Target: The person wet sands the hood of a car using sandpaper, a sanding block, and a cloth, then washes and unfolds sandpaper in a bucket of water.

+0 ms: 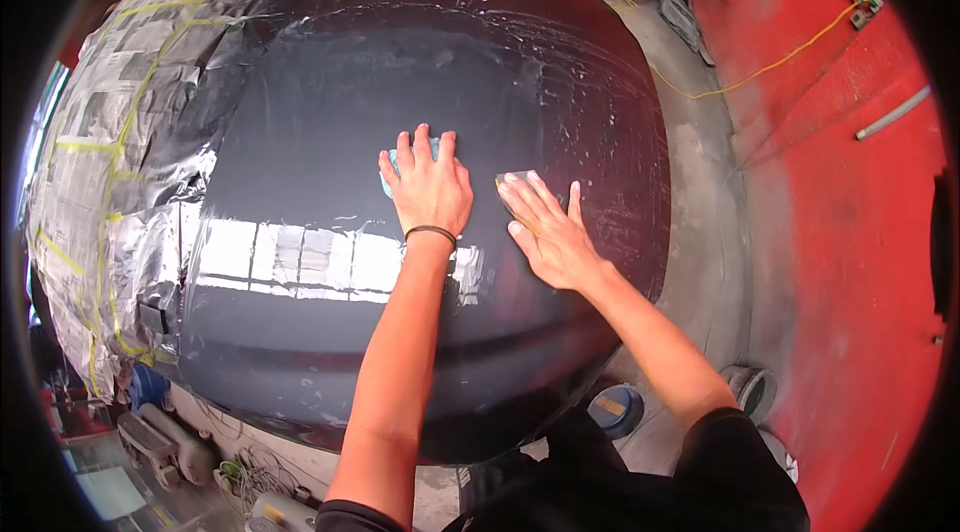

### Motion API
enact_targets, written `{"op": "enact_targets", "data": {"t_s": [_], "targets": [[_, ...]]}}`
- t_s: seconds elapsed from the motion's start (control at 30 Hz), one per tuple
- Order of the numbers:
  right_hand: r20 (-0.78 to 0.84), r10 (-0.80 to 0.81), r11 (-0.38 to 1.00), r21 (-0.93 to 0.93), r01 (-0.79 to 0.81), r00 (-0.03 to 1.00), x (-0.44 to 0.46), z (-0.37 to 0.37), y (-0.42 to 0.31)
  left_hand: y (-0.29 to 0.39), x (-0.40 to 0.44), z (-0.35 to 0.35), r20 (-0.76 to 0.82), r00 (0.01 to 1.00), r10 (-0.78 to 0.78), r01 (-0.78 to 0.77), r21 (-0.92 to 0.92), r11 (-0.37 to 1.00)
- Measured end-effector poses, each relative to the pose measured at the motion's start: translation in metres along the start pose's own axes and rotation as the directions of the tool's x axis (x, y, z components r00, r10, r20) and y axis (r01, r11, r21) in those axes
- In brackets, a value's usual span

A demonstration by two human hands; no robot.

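Observation:
A dark, wet, glossy car panel (330,132) fills the middle, with water drops and streaks towards its upper right. My left hand (432,187) presses a light blue cloth (388,179) flat on the panel, its edges showing around the fingers. To the right, my right hand (548,232) lies with fingers stretched over a thin grey sheet or pad (514,178) on the same surface; only the front edge of this pad shows. The two hands are apart. Below the left hand, a bright window reflection shows on the panel.
Newspaper masking (150,82) with yellow tape covers the left side. A red wall (840,232) stands at the right, with a yellow cord (745,87) beside it. A blue-lined bucket (615,410) sits on the floor below; tanks (180,442) and cables are at the lower left.

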State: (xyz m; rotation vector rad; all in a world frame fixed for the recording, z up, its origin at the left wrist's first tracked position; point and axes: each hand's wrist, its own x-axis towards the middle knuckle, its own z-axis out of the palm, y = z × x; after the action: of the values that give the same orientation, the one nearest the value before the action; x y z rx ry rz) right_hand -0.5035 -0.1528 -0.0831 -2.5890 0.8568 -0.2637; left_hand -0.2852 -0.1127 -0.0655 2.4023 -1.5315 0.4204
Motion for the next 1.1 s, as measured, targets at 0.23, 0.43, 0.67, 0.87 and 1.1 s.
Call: {"op": "enact_targets", "data": {"t_s": [0.23, 0.43, 0.67, 0.87, 1.1], "targets": [[-0.071, 0.176, 0.984, -0.013, -0.177, 0.982, 0.209, -0.026, 0.094, 0.002, 0.001, 0.005, -0.064, 0.998, 0.003, -0.003, -0.002, 1.000], [-0.125, 0.007, 1.000, -0.003, -0.008, 0.992, 0.064, -0.005, 0.064, 0.003, 0.002, 0.002, -0.075, 0.997, 0.003, -0.004, -0.014, 1.000], [-0.046, 0.184, 0.983, -0.019, -0.185, 0.982, 0.132, -0.033, 0.138, 0.004, 0.000, 0.004, -0.064, 0.998, 0.001, -0.001, -0.004, 1.000], [-0.118, 0.173, 0.985, 0.013, -0.172, 0.978, 0.092, -0.015, 0.123, 0.006, -0.001, 0.004, -0.055, 0.998, 0.008, -0.008, -0.006, 1.000], [-0.052, 0.019, 0.999, -0.044, -0.021, 0.998, 0.018, -0.020, 0.126, 0.006, 0.003, 0.006, -0.041, 0.999, 0.022, -0.021, 0.026, 0.999]]}}
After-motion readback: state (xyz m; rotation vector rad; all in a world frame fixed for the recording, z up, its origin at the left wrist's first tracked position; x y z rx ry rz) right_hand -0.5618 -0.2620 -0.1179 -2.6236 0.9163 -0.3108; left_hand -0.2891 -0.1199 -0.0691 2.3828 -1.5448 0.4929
